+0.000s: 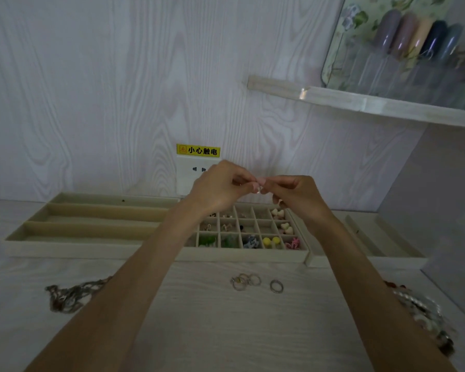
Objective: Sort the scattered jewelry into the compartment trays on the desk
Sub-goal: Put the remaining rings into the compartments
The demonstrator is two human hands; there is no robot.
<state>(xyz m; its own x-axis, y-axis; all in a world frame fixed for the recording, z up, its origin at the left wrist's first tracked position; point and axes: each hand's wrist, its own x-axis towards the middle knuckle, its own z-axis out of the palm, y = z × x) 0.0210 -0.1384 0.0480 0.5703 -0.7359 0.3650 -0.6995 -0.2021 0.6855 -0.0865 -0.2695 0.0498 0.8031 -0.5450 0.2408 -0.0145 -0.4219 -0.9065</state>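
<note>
Can't really make out what I'm pinching: both grips, left hand (220,186) and right hand (297,193), meet on one tiny pale glassy piece (258,189), held above the beige grid tray with small compartments (242,257). My forearms hide the tray's left cells. Silver rings (246,281) lie on the pale woodgrain bench (212,318) just before it; tangled chains (73,294) are half covered.
</note>
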